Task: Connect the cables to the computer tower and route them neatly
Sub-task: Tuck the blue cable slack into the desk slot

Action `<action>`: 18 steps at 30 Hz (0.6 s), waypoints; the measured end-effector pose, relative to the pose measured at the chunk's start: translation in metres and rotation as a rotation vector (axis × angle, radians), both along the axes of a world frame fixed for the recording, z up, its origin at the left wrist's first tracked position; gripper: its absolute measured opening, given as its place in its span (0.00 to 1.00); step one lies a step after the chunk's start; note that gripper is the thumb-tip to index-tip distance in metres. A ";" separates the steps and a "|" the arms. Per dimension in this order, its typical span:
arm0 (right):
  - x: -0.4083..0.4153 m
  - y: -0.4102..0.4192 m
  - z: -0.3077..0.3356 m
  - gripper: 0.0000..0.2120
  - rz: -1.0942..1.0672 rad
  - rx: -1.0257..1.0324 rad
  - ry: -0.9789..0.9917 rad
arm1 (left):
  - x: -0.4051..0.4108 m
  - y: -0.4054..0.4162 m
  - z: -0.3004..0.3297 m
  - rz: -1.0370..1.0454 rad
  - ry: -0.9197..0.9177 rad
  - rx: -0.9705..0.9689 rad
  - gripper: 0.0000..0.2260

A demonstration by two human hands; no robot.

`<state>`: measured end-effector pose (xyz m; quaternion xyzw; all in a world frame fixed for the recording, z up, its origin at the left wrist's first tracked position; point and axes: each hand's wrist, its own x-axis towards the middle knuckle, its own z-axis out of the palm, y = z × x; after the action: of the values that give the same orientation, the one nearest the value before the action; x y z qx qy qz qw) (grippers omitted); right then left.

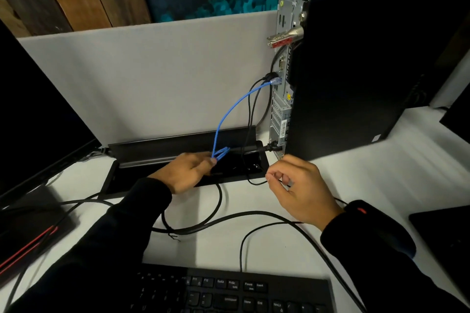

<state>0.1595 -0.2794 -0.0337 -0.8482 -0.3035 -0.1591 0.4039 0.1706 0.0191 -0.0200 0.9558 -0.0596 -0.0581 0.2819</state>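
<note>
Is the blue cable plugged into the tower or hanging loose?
Plugged in: the blue cable has its clear connector seated in the tower rear panel.

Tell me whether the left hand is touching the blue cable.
Touching. The head view shows the left hand pinching a folded bunch of the blue cable at its fingertips.

Both arms reach forward in dark sleeves. The left hand (187, 173) has its fingers curled, pinching a folded loop of blue cable (221, 154) (knuckles up). The right hand (297, 187) sits just beside it, fingers curled, thumb and forefinger pinching a thin black cable (256, 183).
</note>
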 end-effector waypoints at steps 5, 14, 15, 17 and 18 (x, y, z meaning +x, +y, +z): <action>0.000 0.003 -0.002 0.04 0.010 0.001 0.010 | -0.002 0.021 -0.007 0.019 -0.140 -0.128 0.26; -0.001 0.010 -0.008 0.04 0.030 -0.016 0.049 | 0.018 -0.006 -0.003 0.002 -0.076 0.129 0.24; -0.002 0.010 -0.008 0.04 0.029 -0.016 0.054 | 0.022 -0.015 -0.006 0.018 -0.068 0.174 0.26; -0.001 0.008 -0.008 0.05 0.019 -0.014 0.062 | 0.030 -0.034 -0.012 0.088 -0.048 0.216 0.30; -0.001 0.007 -0.009 0.05 0.016 -0.017 0.066 | 0.033 -0.043 -0.014 0.118 -0.030 0.228 0.31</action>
<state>0.1589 -0.2723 -0.0428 -0.8539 -0.2981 -0.1254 0.4077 0.2038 -0.0242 -0.0340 0.9843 -0.0004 -0.0334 0.1733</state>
